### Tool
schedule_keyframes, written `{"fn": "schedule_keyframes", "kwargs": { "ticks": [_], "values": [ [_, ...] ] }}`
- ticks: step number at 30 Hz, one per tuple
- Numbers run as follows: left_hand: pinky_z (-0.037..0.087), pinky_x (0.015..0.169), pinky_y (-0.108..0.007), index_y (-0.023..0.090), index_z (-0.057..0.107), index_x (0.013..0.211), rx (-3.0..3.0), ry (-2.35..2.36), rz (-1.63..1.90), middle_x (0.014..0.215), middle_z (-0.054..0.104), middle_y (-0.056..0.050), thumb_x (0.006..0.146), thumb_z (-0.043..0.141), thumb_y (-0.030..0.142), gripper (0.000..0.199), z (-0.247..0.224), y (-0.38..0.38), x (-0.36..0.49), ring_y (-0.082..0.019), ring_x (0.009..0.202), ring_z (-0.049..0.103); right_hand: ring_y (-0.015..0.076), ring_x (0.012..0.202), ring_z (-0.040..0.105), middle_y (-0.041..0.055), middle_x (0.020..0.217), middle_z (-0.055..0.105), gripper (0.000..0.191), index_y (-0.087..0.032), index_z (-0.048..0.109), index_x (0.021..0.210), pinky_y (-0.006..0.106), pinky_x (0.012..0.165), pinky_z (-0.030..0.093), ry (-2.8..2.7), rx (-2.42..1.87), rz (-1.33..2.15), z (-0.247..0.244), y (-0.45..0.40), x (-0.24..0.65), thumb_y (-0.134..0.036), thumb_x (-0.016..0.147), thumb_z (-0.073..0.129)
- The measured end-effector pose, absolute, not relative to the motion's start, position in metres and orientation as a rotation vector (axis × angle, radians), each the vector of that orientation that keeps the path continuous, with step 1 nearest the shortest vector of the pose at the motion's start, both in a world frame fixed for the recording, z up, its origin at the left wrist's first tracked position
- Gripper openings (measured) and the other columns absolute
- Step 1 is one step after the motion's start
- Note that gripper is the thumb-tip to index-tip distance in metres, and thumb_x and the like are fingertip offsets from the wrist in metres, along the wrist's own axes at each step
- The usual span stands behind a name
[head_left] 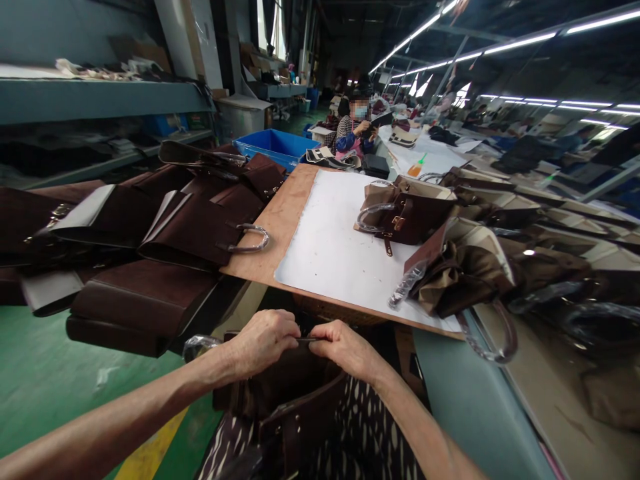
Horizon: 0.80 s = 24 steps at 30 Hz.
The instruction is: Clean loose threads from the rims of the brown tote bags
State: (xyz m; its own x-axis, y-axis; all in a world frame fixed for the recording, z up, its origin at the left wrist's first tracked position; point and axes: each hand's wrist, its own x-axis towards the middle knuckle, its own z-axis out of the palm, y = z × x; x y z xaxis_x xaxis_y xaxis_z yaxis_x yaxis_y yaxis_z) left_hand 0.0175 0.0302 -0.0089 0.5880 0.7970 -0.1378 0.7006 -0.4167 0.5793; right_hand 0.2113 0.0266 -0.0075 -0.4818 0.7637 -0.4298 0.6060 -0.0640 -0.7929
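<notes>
A dark brown handbag [305, 407] rests on my lap, its mouth facing up toward me. My left hand [270, 341] pinches the far top edge of this bag between thumb and fingers. Close beside it, my right hand [345, 345] pinches the same edge, leaving a small gap between the two hands. A plastic-wrapped handle [199, 345] shows to the left of my left wrist. The bag's inside is dark and its lower part is hard to make out against my patterned clothing [380, 427].
Ahead stands a wooden board [265, 250] with a white sheet [325, 233] and a brown handbag [417, 217] on it. Several brown bags [145, 300] are piled at left, more [465, 267] at right. A blue bin [275, 147] and a seated person [350, 130] are beyond.
</notes>
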Motion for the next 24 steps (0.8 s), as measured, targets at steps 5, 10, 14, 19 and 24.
{"fn": "schedule_keyframes", "kwargs": {
  "ticks": [5,10,14,19,24],
  "values": [
    [0.033,0.061,-0.021,0.016,0.064,0.069,2.036,1.263,0.254,0.068,0.058,0.000,0.072,0.049,0.018,0.015,-0.004,0.029,0.025,-0.012,0.066,0.050,0.0098,0.061,0.046,-0.0032,0.060,0.054,0.019,-0.020,0.064,0.072,0.022,0.057,0.028,-2.357,-1.474,1.118,0.004,0.028,0.204,-0.031,0.079,0.049],
    [0.031,0.057,-0.021,0.016,0.065,0.071,1.910,1.304,0.285,0.063,0.057,0.001,0.070,0.049,0.022,0.017,-0.005,0.030,0.024,-0.011,0.062,0.049,0.0124,0.065,0.054,0.0013,0.066,0.063,0.026,-0.021,0.063,0.073,0.023,0.059,0.030,-2.524,-1.497,0.880,0.005,0.029,0.191,-0.028,0.085,0.041],
    [0.033,0.060,-0.021,0.017,0.066,0.079,1.879,1.297,0.235,0.070,0.059,0.001,0.066,0.052,0.024,0.020,-0.004,0.035,-0.001,-0.013,0.067,0.050,0.0141,0.070,0.058,0.0024,0.070,0.066,0.026,-0.022,0.062,0.074,0.024,0.062,0.031,-2.453,-1.642,0.794,-0.005,0.027,0.187,-0.028,0.086,0.039],
    [0.033,0.054,-0.019,0.015,0.064,0.087,1.613,1.245,0.196,0.070,0.058,0.002,0.063,0.057,0.027,0.028,-0.009,0.036,-0.041,-0.012,0.064,0.049,0.0125,0.064,0.054,0.0002,0.064,0.062,0.029,-0.021,0.059,0.069,0.023,0.061,0.030,-2.429,-1.633,0.830,-0.010,0.027,0.191,-0.032,0.087,0.040],
    [0.034,0.058,-0.019,0.014,0.066,0.082,1.599,1.216,0.256,0.069,0.056,0.001,0.072,0.051,0.034,0.027,-0.019,0.031,-0.049,-0.012,0.066,0.048,0.0131,0.064,0.053,0.0007,0.065,0.062,0.030,-0.022,0.060,0.072,0.024,0.062,0.030,-2.463,-1.645,0.784,-0.009,0.028,0.189,-0.033,0.088,0.038]
  ]
}}
